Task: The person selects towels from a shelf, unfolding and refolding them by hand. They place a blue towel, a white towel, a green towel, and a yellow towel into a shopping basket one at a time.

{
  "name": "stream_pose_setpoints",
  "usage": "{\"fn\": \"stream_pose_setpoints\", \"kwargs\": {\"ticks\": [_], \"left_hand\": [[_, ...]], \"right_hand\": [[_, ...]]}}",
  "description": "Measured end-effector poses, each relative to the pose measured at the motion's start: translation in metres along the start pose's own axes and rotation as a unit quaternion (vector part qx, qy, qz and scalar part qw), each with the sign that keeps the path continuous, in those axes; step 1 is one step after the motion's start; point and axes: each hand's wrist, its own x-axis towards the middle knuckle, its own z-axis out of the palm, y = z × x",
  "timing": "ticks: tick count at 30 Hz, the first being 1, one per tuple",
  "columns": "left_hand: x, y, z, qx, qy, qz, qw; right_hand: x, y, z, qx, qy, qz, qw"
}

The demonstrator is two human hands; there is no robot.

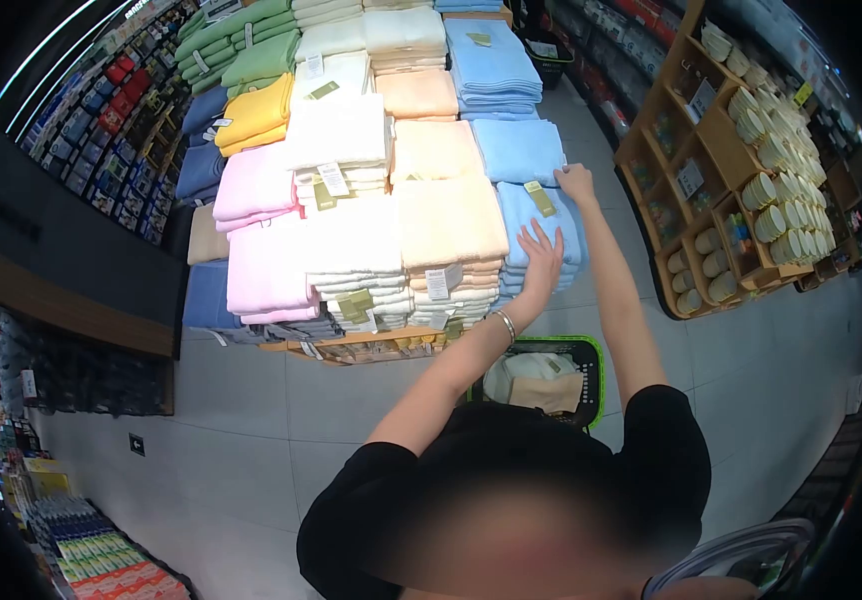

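Note:
Stacks of folded towels cover a display table. My left hand point(543, 257), with a silver bracelet at the wrist, rests with spread fingers on the front blue towel stack point(517, 212), just below its green tag point(541, 198). Further back on the right, my right hand point(575, 182) has its fingers closed on the corner of a blue towel point(519, 150). Peach towels point(454, 225) lie directly left of the blue ones, then white towels point(356, 235) and pink towels point(269, 265).
A black basket with a green rim point(599, 385) stands on the floor near my body, holding white and beige cloths. On the right is a wooden shelf point(686, 165) with cups and rolled items. Packed shelves point(116, 120) line the left. Another dark basket point(549, 68) is behind.

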Motion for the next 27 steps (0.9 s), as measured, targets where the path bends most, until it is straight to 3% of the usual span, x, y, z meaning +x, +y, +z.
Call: {"fn": "stream_pose_setpoints", "kwargs": {"ticks": [4,7,9,12,19,22,26,27], "left_hand": [[0.01,0.01,-0.002,-0.007,-0.03,-0.053,0.998],[0.012,0.015,0.001,0.007,-0.037,-0.072,0.997],[0.011,0.017,0.001,-0.013,-0.034,-0.076,0.996],[0.009,0.02,0.001,-0.053,-0.036,-0.072,0.995],[-0.015,-0.007,-0.025,-0.139,0.014,0.042,0.989],[-0.032,-0.008,-0.012,-0.102,0.096,0.081,0.987],[-0.075,-0.003,-0.004,-0.169,0.086,0.142,0.971],[-0.093,-0.001,0.0,-0.2,0.061,0.147,0.967]], "right_hand": [[-0.003,0.019,-0.004,0.085,0.01,0.02,0.996],[-0.01,0.051,0.001,0.114,0.024,0.109,0.987],[-0.023,0.071,0.018,0.161,-0.058,0.186,0.967],[-0.051,0.072,0.048,0.274,-0.135,0.065,0.95],[-0.058,0.047,0.016,0.034,-0.111,0.044,0.992],[-0.06,0.045,0.036,0.012,-0.069,0.043,0.997],[-0.046,0.049,0.055,-0.02,-0.032,0.041,0.998],[-0.046,0.051,0.05,-0.02,-0.068,0.038,0.997]]}}
